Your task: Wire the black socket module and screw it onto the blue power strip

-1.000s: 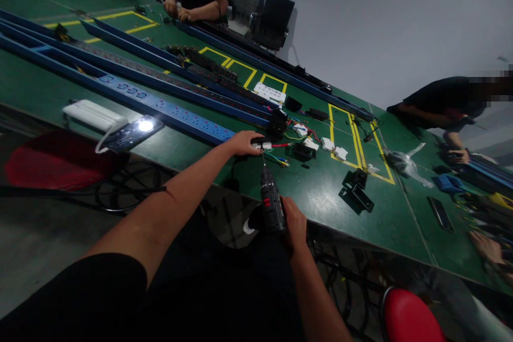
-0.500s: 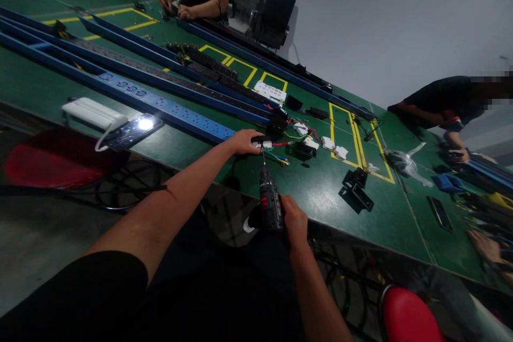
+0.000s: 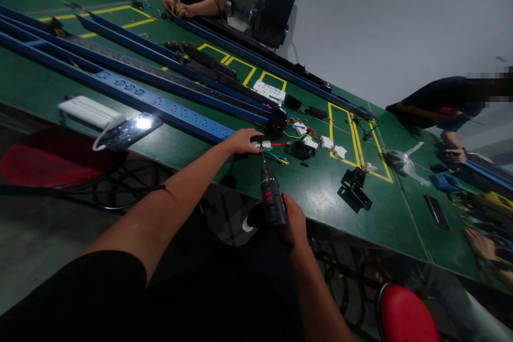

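Observation:
My right hand [image 3: 295,220] is wrapped round a black power drill [image 3: 273,197] with red marks, beyond the table's near edge. The drill's bit points up at a small black and white part [image 3: 261,144] at the end of the long blue socket strip [image 3: 180,115]. My left hand [image 3: 243,141] grips that end part, its fingers closed round it. Red, blue and yellow-green wires [image 3: 280,158] with ring ends stick out to the right of the part. Whether the bit touches a screw is too small to tell.
More blue channels [image 3: 132,45] lie behind on the green table [image 3: 304,187]. Black brackets [image 3: 355,190], a phone [image 3: 436,212] and a plastic bag [image 3: 405,163] are to the right. At left lie a white power bank [image 3: 92,111] and a lit phone [image 3: 132,131]. Other people work around the table.
The drill's body has tilted slightly, its rear end moving right, while its tip stays by the part. My left hand keeps its hold. The whole view has shifted a little.

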{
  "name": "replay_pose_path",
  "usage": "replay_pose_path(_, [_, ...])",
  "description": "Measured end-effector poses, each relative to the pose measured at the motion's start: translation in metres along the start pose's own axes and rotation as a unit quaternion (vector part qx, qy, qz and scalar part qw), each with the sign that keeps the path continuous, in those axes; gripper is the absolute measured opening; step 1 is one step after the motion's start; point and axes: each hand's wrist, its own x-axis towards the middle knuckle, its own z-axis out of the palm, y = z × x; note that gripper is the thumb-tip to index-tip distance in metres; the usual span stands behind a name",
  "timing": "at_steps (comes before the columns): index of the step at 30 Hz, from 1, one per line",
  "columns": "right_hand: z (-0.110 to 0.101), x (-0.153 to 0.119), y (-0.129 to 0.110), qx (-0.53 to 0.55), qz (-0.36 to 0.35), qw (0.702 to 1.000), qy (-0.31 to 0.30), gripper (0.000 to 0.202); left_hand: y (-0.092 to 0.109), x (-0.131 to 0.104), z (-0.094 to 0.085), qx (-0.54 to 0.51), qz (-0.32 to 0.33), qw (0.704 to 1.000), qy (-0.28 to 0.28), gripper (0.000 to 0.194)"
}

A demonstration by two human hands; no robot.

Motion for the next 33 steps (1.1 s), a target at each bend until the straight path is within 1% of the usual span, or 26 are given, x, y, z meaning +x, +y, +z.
replay_pose_path(4, [0.002,0.001,-0.001,-0.02,-0.002,1.0,-0.003,0.008,-0.001,0.001,0.0,-0.003,0.002,1.0,-0.005,0.074])
replay_pose_path(10, [0.003,0.001,0.002,-0.02,-0.002,1.0,-0.008,0.009,-0.002,0.001,0.001,-0.003,0.007,1.0,-0.01,0.075])
replay_pose_path(17, [0.002,0.003,0.004,-0.018,-0.011,1.0,0.002,0.009,-0.001,0.0,0.0,-0.011,0.004,1.0,-0.01,0.075])
replay_pose_path(22, [0.0,0.004,0.004,0.013,-0.022,1.0,0.008,0.02,0.002,0.0,-0.002,-0.016,-0.011,1.0,-0.011,0.075])
replay_pose_path(25, [-0.003,-0.001,0.007,0.041,-0.029,0.999,0.012,0.025,0.004,-0.001,-0.003,-0.036,-0.02,0.999,0.002,0.076])
replay_pose_path(29, [-0.016,-0.021,0.022,0.039,-0.001,0.999,0.02,0.025,0.003,-0.003,-0.005,-0.086,-0.03,0.995,0.025,0.074])
replay_pose_path(31, [-0.026,-0.033,0.036,0.0,0.024,0.999,0.025,0.03,0.003,-0.003,-0.006,-0.112,-0.033,0.993,0.033,0.073])
replay_pose_path(33, [-0.036,-0.045,0.051,-0.064,0.048,0.996,0.025,0.042,0.003,-0.004,-0.007,-0.126,-0.04,0.99,0.042,0.073])
